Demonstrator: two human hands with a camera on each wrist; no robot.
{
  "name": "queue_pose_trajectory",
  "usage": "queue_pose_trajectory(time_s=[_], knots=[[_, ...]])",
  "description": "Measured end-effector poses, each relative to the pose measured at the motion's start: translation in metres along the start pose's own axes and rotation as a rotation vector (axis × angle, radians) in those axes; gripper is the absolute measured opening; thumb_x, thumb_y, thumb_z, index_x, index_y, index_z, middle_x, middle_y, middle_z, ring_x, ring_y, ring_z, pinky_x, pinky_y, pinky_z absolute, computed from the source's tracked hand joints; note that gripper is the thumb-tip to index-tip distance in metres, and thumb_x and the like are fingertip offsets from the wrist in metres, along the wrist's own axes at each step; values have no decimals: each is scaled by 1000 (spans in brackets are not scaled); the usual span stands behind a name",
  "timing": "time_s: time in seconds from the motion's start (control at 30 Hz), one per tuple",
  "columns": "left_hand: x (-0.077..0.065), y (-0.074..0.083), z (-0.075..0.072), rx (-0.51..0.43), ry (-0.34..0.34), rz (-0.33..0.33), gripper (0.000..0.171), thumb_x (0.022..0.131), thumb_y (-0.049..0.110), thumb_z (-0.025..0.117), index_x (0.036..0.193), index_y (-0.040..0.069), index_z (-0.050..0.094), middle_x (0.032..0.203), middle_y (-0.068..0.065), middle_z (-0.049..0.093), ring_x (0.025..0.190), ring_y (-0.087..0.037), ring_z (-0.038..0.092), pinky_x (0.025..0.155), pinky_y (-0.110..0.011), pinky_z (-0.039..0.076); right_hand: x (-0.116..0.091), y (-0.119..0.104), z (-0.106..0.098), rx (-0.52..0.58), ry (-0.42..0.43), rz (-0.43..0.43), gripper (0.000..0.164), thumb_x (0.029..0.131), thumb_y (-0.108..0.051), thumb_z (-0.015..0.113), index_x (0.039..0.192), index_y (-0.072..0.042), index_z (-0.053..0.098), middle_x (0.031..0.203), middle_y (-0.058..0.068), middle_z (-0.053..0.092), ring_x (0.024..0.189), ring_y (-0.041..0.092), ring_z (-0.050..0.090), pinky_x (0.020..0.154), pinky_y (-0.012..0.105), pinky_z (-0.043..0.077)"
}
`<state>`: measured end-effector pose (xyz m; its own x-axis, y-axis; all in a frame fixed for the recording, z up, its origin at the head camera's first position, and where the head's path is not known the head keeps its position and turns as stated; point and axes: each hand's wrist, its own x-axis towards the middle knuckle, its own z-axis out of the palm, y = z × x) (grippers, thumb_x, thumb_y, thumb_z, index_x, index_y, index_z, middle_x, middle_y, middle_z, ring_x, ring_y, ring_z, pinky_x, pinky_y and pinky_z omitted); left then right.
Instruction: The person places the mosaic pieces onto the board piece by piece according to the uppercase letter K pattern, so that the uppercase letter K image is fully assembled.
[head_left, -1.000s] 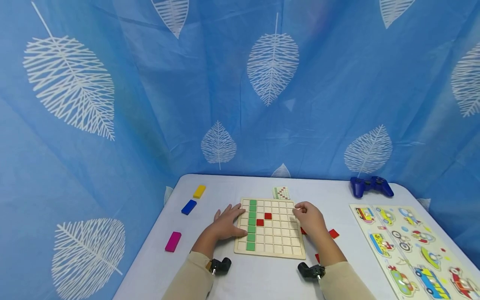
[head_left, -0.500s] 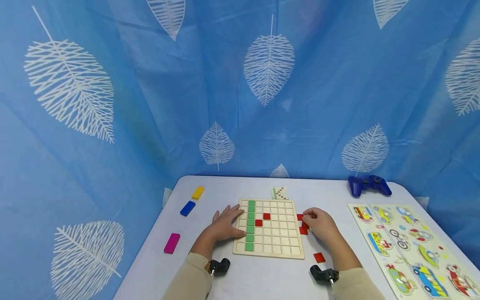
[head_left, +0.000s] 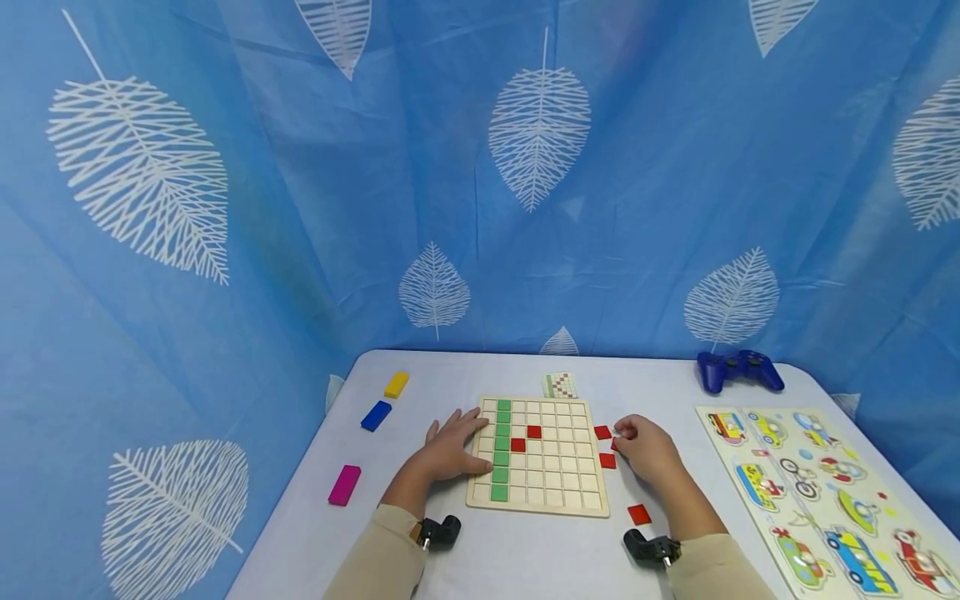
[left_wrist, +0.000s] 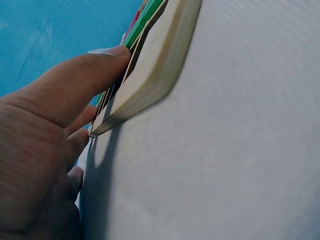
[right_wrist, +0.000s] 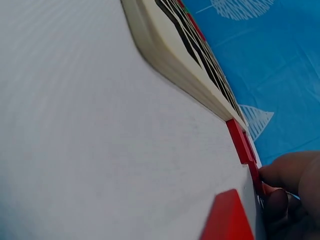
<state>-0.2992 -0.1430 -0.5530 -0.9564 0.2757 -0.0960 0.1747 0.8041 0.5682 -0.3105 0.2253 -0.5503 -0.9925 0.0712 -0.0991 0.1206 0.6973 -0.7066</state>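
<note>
A person's right hand [head_left: 647, 447] pinched a flat red square tile [head_left: 615, 444] beside a pale wooden grid board [head_left: 555, 481].

Thumb and forefinger were closed on the tile's edge, just off the board's right side; whether it touched the white table [head_left: 540, 554] could not be told. Three other loose red square tiles [head_left: 639, 514] lay around that hand, two near the board and one closer to the person. The left hand [head_left: 448, 450], fingers spread and nearly straight, rested on the board's left edge, thumb on top, holding no tile. A column of green square tiles [head_left: 501, 458] and two diagonally neighbouring red squares [head_left: 534, 432] sat in the grid. A small printed card [head_left: 560, 385] lay just beyond the far edge.
</note>
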Motion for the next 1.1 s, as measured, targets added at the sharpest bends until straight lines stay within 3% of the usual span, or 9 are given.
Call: queue_pose_trajectory(time_s=[0.13, 0.5, 0.87, 1.1], knots=[[1, 0, 0, 4, -6, -11, 89, 81, 51, 85, 158, 27, 47, 173, 3, 28, 164, -31, 10, 128, -65, -1, -2, 1, -4, 13, 13, 25, 25, 98, -13, 65, 121, -3, 62, 100, 11, 61, 92, 25, 56, 73, 31, 49], [1, 0, -1, -5, 3, -12, 89, 80, 50, 86, 157, 27, 48, 173, 3, 29, 164, -31, 11, 128, -66, -2, 2, 3, -9, -63, -77, -9, 29, 90, -11, 75, 116, -3, 64, 104, 12, 62, 96, 29, 56, 81, 39, 53], [1, 3, -1, -9, -3, -18, 87, 81, 50, 85, 157, 27, 49, 173, 3, 29, 164, -32, 11, 128, -66, -1, 0, 2, -10, -78, -73, -20, 22, 89, -11, 76, 106, -4, 65, 97, 11, 62, 90, 27, 56, 75, 36, 50], [1, 2, 0, -4, -1, -22, 88, 81, 50, 86, 157, 27, 49, 173, 3, 29, 164, -32, 11, 128, -66, -1, -3, -4, -7, -23, -56, 30, 23, 91, -14, 74, 109, -4, 66, 101, 13, 64, 93, 28, 57, 76, 35, 53]])
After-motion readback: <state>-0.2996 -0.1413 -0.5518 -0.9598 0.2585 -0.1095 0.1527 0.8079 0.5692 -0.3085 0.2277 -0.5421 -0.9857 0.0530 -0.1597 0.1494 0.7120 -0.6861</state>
